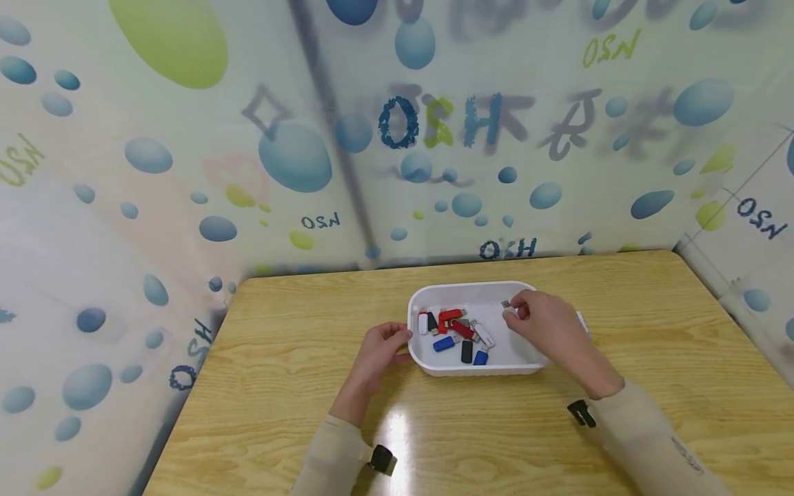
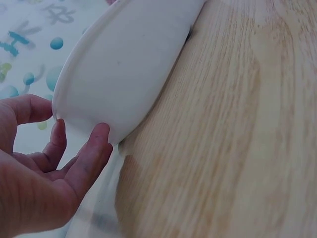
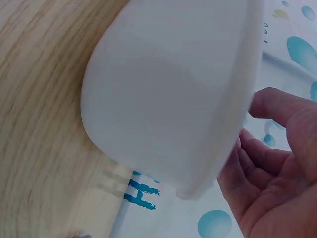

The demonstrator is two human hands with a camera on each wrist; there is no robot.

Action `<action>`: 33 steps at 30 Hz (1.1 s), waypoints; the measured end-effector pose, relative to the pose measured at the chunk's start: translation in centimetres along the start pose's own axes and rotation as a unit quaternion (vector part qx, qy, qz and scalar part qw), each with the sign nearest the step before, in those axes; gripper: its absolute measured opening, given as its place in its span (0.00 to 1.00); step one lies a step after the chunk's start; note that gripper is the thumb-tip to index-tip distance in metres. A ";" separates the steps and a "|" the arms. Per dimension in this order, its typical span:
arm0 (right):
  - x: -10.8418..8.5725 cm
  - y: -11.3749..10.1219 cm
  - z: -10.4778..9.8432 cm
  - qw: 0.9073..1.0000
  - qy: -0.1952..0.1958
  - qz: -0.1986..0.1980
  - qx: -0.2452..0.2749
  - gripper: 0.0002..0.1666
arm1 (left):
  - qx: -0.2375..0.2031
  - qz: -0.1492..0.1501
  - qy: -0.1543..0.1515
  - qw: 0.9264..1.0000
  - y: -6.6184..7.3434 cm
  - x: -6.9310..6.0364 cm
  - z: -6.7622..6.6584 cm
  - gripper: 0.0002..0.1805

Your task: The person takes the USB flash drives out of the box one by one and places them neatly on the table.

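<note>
While the left hand (image 1: pixel 381 346) grips a white tray (image 1: pixel 474 370), USB sticks (image 1: pixel 462 330) inside, right hand (image 1: pixel 548 325) pinching another stick (image 1: pixel 506 304)

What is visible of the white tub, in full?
The white tub is a rounded rectangle with smooth, plastic-looking walls and a lipped rim. Open-topped, it stands upright on the wooden table, USB sticks inside, mostly towards its left. The left hand touches its left end; the right hand is over its right half.
</note>
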State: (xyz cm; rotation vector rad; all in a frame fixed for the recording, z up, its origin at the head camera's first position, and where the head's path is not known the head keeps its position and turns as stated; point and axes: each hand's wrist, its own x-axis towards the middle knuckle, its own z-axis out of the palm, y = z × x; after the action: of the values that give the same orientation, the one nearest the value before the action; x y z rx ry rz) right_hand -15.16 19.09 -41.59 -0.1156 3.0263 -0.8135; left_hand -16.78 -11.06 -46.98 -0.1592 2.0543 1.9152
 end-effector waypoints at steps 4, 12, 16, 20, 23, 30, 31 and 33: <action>-0.2 0.1 -0.7 1.000 0.010 0.007 0.008 0.15 | 0.002 0.004 0.000 1.000 0.0 -0.1 0.0 0.18; -1.0 1.0 -2.2 1.000 0.025 0.011 0.014 0.18 | 0.002 0.003 -0.004 1.000 0.0 -0.1 -0.1 0.19; -1.5 1.6 -3.2 0.999 0.035 0.010 0.015 0.19 | 0.001 0.005 -0.005 1.000 0.0 -0.2 -0.1 0.19; -1.8 2.4 -4.1 0.999 0.047 0.015 0.015 0.22 | 0.000 0.009 -0.004 1.000 -0.1 -0.2 -0.2 0.19; -2.0 3.2 -4.7 0.998 0.056 0.021 0.013 0.24 | 0.000 0.011 -0.004 1.000 -0.1 -0.3 -0.2 0.19; -2.5 5.4 -5.5 0.997 0.069 0.031 0.006 0.26 | 0.001 0.008 -0.002 1.000 0.0 -0.3 -0.2 0.19; -2.5 5.8 -5.6 0.997 0.070 0.032 0.004 0.25 | 0.001 0.007 -0.003 1.000 0.0 -0.3 -0.1 0.19; -2.7 6.4 -5.7 0.997 0.072 0.034 0.001 0.25 | 0.000 0.005 -0.003 1.000 0.0 -0.2 -0.1 0.19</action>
State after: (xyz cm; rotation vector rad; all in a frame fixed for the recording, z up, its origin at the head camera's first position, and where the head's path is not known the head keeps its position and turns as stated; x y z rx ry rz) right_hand -13.09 27.66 -39.88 0.0497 3.1426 -0.8564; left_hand -16.59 -11.20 -46.88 -0.1443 2.0555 1.9191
